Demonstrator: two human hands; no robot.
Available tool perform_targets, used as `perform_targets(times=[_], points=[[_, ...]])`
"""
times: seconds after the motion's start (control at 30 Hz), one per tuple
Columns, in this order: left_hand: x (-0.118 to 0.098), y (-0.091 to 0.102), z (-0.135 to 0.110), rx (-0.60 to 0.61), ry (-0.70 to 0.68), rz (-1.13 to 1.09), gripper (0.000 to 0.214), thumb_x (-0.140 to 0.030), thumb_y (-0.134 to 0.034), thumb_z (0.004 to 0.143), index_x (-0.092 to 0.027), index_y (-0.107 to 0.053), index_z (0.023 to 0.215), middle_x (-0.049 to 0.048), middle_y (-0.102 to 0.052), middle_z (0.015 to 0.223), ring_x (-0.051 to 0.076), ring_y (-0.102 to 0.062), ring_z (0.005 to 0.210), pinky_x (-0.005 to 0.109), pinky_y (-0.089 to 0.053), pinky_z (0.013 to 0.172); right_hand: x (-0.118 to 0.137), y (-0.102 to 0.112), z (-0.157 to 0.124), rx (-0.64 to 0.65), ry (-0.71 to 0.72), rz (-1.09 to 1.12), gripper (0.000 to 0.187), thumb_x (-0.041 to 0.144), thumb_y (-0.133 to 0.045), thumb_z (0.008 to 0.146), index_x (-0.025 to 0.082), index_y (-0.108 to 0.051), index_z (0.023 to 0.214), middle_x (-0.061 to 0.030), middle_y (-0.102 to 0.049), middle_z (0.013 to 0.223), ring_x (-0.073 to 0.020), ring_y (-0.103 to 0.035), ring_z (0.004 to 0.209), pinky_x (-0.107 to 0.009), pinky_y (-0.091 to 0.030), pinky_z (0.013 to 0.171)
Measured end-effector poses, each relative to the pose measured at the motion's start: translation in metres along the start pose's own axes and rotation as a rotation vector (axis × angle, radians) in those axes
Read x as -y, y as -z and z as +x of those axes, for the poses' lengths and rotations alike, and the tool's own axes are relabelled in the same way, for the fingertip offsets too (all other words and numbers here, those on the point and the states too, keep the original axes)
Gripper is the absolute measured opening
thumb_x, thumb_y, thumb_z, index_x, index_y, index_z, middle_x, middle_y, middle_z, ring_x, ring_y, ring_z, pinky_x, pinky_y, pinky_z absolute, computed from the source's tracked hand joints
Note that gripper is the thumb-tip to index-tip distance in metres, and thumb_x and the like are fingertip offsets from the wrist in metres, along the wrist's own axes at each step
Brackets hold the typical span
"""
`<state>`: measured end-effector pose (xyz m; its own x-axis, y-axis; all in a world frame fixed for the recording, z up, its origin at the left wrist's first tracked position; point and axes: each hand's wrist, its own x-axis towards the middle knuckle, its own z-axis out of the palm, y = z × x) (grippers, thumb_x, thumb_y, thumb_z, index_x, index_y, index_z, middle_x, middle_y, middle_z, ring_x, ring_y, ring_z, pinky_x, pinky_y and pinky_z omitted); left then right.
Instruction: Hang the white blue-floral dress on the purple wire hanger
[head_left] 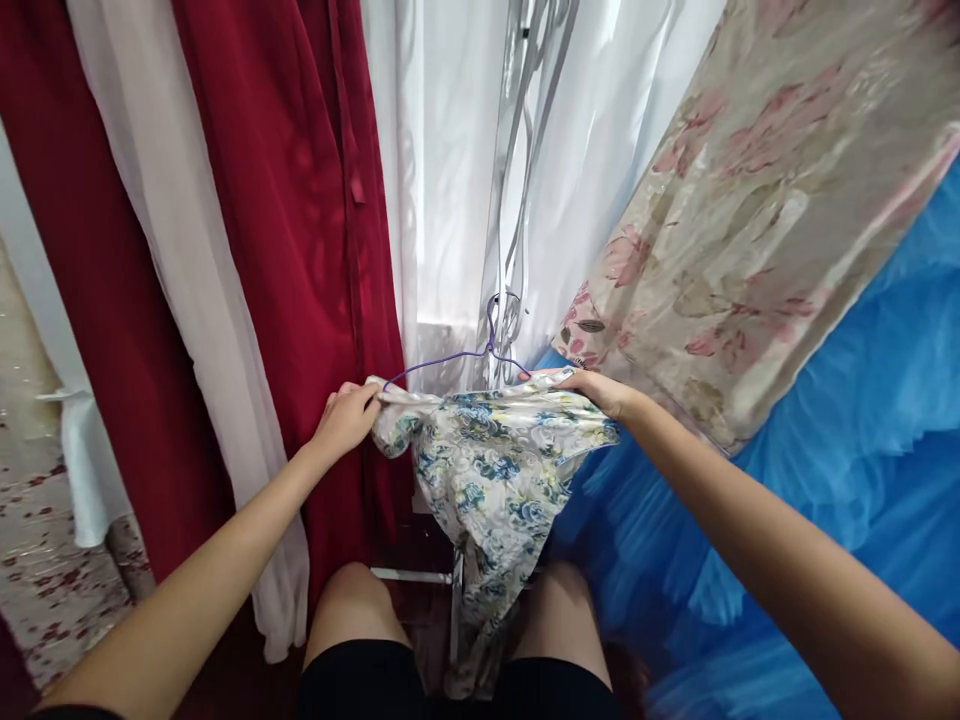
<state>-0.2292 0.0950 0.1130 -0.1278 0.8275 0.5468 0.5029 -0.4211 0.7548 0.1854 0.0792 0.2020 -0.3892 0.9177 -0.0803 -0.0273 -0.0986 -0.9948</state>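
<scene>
A white garment with blue and yellow flowers [495,465], perhaps a dress or a top, hangs from a thin purple hanger [442,357]. My left hand [349,418] is closed on its left shoulder by the end of the hanger. At the other shoulder, my right hand [596,388] grips the cloth, its fingers partly hidden by the fabric. The hanger's hook reaches up in front of dangling white ribbons. Narrowing downward, the garment hangs between my knees.
Long dark red cloth [300,200] and a pale pink length [172,250] hang on the left. White fabric [450,180] hangs behind the hanger. On the right are a plastic-covered floral garment [720,220] and ruffled blue tulle [825,450]. A white metal bar [412,576] runs low down.
</scene>
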Motion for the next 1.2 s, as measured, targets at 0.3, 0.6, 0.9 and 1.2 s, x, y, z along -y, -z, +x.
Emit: perform_targets(times=[0.3,0.6,0.9,1.2], points=[[-0.071,-0.037,0.035,-0.094,-0.254,0.078,0.035,-0.033,-0.064,0.086,-0.021,-0.063,0.118,0.0072,-0.069,0.115,0.015,-0.060,0.070,0.028,-0.046,0.072,-0.013,0.009,0.003,-0.094,-0.024,-0.263,0.014,0.029,-0.070,0.077,0.016,-0.071,0.083,-0.0059,-0.073,0.068,-0.0237,-0.070,0.070,-0.030,-0.056,0.067],[-0.106,-0.030,0.013,-0.048,-0.434,0.376,0.035,-0.048,-0.057,0.095,-0.019,-0.064,0.076,0.0006,-0.066,0.075,0.016,-0.059,0.070,0.026,-0.036,0.066,-0.019,0.004,-0.035,-0.455,0.385,-0.825,0.048,0.060,-0.067,0.077,0.020,-0.048,0.059,0.0059,-0.039,0.053,-0.0102,-0.034,0.053,-0.026,-0.024,0.053],[-0.095,-0.017,0.025,-0.045,-0.293,0.606,0.038,-0.053,-0.046,0.098,-0.022,-0.064,0.085,0.0061,-0.068,0.076,0.025,-0.063,0.074,0.028,-0.029,0.061,0.032,-0.054,-0.027,-0.311,0.416,-0.904,0.036,0.049,-0.065,0.084,0.019,-0.056,0.068,0.0037,-0.044,0.056,-0.0109,-0.037,0.053,-0.027,-0.024,0.052],[-0.098,-0.036,0.032,-0.031,-0.287,0.468,0.033,-0.049,-0.054,0.094,-0.020,-0.067,0.086,0.0052,-0.069,0.080,0.022,-0.061,0.075,0.027,-0.035,0.066,0.034,-0.029,0.016,-0.431,0.065,-0.649,0.044,0.048,-0.074,0.082,0.022,-0.048,0.058,0.0016,-0.045,0.052,-0.0123,-0.040,0.047,-0.029,-0.033,0.049]])
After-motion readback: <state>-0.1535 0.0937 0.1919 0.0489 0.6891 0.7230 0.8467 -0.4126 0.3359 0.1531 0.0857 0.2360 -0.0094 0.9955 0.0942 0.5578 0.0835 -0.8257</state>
